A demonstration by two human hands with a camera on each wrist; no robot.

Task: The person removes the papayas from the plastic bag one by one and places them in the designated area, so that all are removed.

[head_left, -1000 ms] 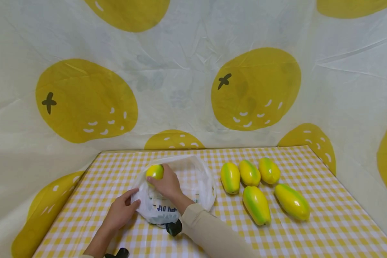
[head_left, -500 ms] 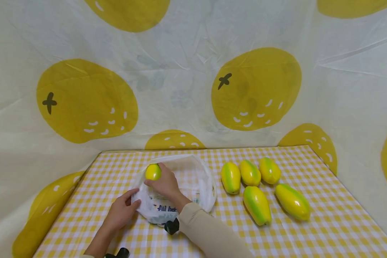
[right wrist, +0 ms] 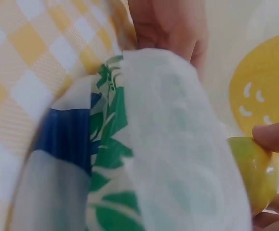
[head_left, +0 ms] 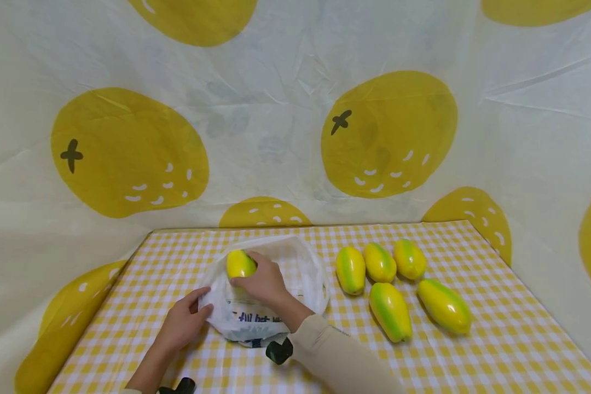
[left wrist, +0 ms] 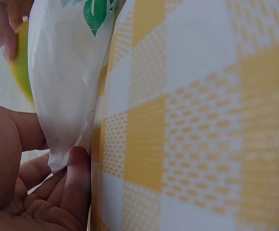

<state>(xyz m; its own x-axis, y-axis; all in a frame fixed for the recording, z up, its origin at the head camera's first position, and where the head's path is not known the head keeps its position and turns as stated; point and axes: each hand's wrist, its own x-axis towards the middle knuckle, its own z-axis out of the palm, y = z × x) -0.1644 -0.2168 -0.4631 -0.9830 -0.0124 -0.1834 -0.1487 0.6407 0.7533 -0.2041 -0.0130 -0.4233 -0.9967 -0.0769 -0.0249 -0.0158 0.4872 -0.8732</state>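
My right hand (head_left: 266, 280) grips a yellow papaya (head_left: 240, 265) with a green stripe, fingers over its top and thumb underneath. The papaya is over the left part of the mouth of a white plastic bag (head_left: 246, 331), which lies spread on the table with green and dark print. At the bag's left rim, my left hand (head_left: 179, 322) pinches the plastic between thumb and fingers. The left wrist view shows the bag's gathered edge (left wrist: 59, 161) among those fingers. From the right wrist, the held papaya (right wrist: 255, 175) appears behind the bag's white side (right wrist: 173, 134).
Several more papayas (head_left: 390, 312) lie in a loose group to the right of the bag. A yellow-and-white checked cloth (head_left: 502, 323) covers the table. Behind it hangs a pale curtain (head_left: 266, 120) printed with big yellow fruit.
The papaya in my right hand shifts slightly left, then back to the right and tilts to show more of its side. My right forearm swings rightward; the left hand stays at the rim.
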